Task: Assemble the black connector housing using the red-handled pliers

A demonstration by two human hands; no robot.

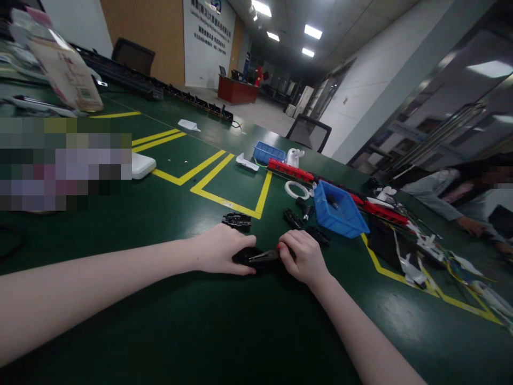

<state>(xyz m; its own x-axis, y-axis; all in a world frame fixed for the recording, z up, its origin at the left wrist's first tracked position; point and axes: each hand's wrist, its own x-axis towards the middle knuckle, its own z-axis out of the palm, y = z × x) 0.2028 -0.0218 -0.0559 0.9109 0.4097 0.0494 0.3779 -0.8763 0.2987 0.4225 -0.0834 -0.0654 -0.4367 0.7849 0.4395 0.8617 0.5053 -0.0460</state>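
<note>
The left hand (224,248) grasps a small black part (243,257), dark and glossy, its exact shape hidden by the fingers; it lies between thumb and forefingers, just above the green table (256,331) or on it, I cannot tell which. The right hand (302,254) is curled around one end of a tapered grey tool (266,257), a speck of red showing at its fingers, and the tool's slim end meets the black part. Beyond the left hand lies a ribbed black piece (237,220); past the right, a blue plastic bin (340,227) and a white ring (297,190). A pouch (66,69) bears print too blurred to read; the far wall sign (210,32) reads partly "大数据科技有限公司"
</note>
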